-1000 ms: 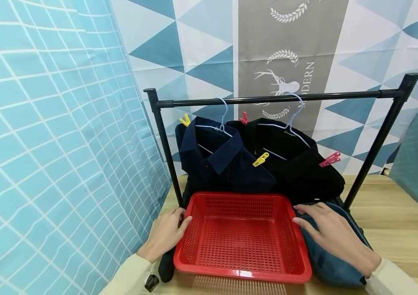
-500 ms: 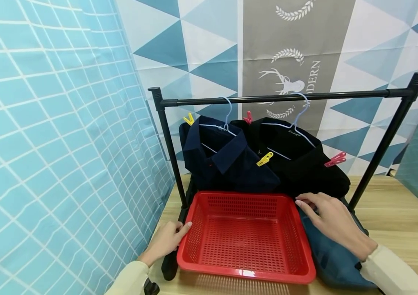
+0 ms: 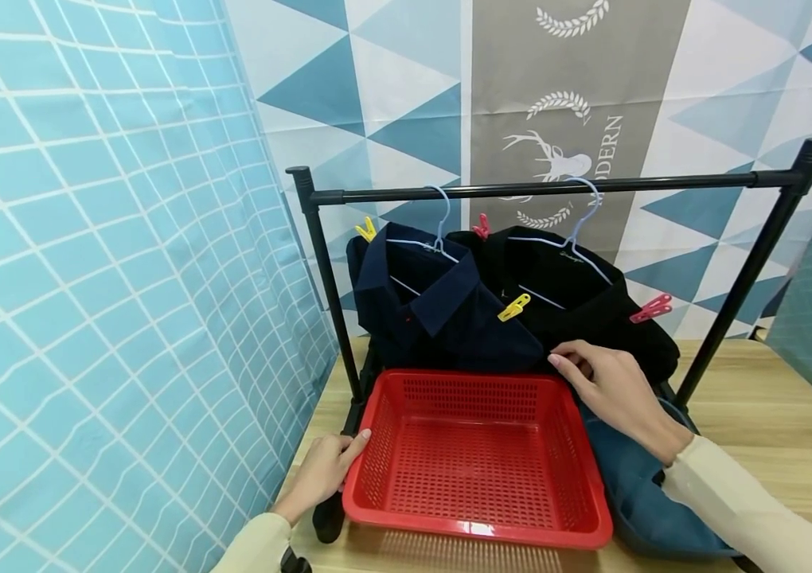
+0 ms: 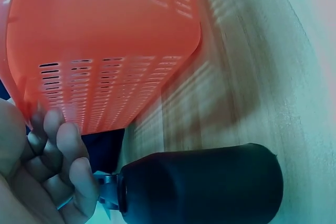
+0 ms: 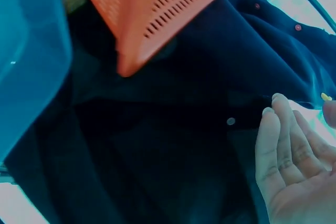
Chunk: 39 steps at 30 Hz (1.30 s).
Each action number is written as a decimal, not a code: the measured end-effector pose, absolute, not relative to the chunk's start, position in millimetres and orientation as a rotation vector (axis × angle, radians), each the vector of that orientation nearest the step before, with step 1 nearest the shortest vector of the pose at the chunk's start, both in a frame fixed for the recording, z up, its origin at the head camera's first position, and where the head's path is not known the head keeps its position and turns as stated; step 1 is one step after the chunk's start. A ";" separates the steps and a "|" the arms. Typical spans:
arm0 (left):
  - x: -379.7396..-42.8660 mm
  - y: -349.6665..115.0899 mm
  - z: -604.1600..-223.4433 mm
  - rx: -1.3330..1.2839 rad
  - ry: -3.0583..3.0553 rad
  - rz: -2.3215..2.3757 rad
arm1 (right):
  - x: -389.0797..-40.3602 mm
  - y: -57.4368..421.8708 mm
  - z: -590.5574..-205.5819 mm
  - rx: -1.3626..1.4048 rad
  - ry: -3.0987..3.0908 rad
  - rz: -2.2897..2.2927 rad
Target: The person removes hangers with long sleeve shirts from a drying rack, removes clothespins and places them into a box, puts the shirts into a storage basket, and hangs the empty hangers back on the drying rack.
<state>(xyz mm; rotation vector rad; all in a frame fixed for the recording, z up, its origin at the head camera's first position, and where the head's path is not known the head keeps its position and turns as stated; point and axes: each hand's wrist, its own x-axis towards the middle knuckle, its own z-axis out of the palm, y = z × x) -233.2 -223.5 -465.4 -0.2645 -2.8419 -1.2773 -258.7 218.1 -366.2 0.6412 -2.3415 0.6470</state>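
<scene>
A red plastic basket (image 3: 474,477) with slotted walls stands in front of the clothes rack, with nothing inside it. My left hand (image 3: 323,469) holds its left rim, thumb on top and fingers curled below on the outer wall, as the left wrist view shows. Over the basket's far right corner is my right hand (image 3: 607,386), fingers extended and thumb apart, holding nothing. Its fingertips (image 5: 275,100) come right up to the front of a black shirt (image 5: 173,150). Left of that shirt hangs a navy shirt (image 3: 413,318).
Both shirts hang on blue hangers from the black rack bar (image 3: 521,191). Yellow clips (image 3: 515,308) and pink clips (image 3: 652,308) pinch their shoulders. A blue basin (image 3: 649,485) sits right of the basket. The rack's black foot (image 4: 205,184) lies along the basket's left.
My right hand has left the basket's right side and moved up and left to the shirts. The left hand has slid slightly down the left rim, fingers going under it.
</scene>
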 end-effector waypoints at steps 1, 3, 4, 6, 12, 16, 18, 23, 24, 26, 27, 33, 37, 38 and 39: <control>-233.1 -222.9 -465.7 -0.263 -2.840 -1.280 | -260.8 215.8 -363.9 0.639 -2.340 0.658; -233.2 -222.2 -465.8 -0.264 -2.837 -1.284 | -265.5 210.8 -359.5 0.634 -2.340 0.669; -233.2 -222.1 -465.8 -0.263 -2.836 -1.287 | -268.0 207.9 -357.2 0.633 -2.340 0.673; -233.5 -222.2 -466.6 -0.262 -2.835 -1.286 | -273.3 201.9 -352.6 0.642 -2.333 0.675; -231.5 -222.4 -469.1 -0.236 -2.834 -1.283 | -285.3 185.9 -343.5 0.725 -2.268 0.626; -230.3 -222.5 -470.0 -0.229 -2.829 -1.260 | -288.6 178.9 -342.5 0.756 -2.240 0.589; -230.3 -223.1 -468.0 -0.232 -2.845 -1.193 | -291.1 177.0 -342.6 0.774 -2.236 0.578; -232.2 -225.2 -459.2 -0.289 -2.866 -0.927 | -298.9 176.1 -341.0 0.801 -2.229 0.534; -232.1 -225.7 -457.8 -0.297 -2.867 -0.892 | -300.3 176.1 -340.4 0.807 -2.227 0.523; -231.6 -225.2 -456.6 -0.305 -2.875 -0.872 | -301.8 177.7 -338.8 0.817 -2.221 0.496; -230.9 -224.8 -456.3 -0.301 -2.884 -0.872 | -302.3 178.5 -338.1 0.823 -2.217 0.487; -226.2 -225.3 -458.1 -0.280 -2.901 -0.924 | -305.6 177.2 -334.6 0.859 -2.172 0.498; -225.0 -224.1 -461.0 -0.276 -2.886 -0.958 | -308.3 177.2 -334.4 0.862 -2.119 0.568; -224.8 -223.7 -461.5 -0.270 -2.885 -0.958 | -308.8 177.5 -334.2 0.858 -2.102 0.588; -224.7 -223.4 -461.9 -0.263 -2.884 -0.956 | -309.3 177.8 -333.9 0.853 -2.086 0.605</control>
